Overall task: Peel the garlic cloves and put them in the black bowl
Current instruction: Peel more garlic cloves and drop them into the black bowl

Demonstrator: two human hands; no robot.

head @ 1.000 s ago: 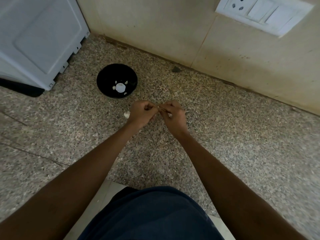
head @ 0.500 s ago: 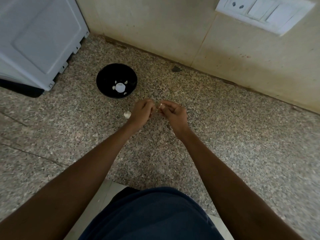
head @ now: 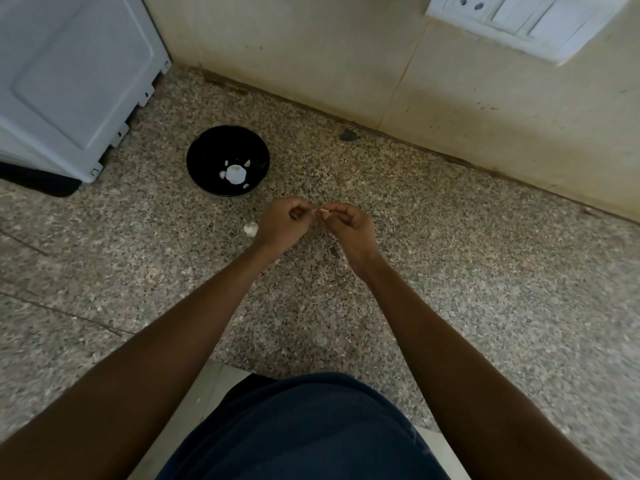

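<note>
Left hand (head: pixel 282 225): fingers curled, pinching one end of a small white garlic clove (head: pixel 322 211); just below and right of the black bowl (head: pixel 228 160).
Right hand (head: pixel 348 225): fingers curled, pinching the other end of the same clove; right of the bowl and lower, fingertips nearly meeting those of the left hand.
Garlic clove: held between the two hands above the granite counter (head: pixel 450 271), lower right of the bowl; too small to tell whether peeled.
Garlic on counter (head: pixel 250 229): white piece lying just left of the left hand, directly below the bowl, apart from its rim.
Black bowl: upright on the counter, holding one larger white piece in the middle and several small white pieces around it.
White appliance (head: pixel 69 81): left of the bowl, standing on the counter.
Wall (head: pixel 311 57): beige, behind the bowl.
Switch plate (head: pixel 526 22): white, on the wall far right of the bowl and above it.
Dark blue garment (head: pixel 304 431): well below the bowl, at the near edge.
</note>
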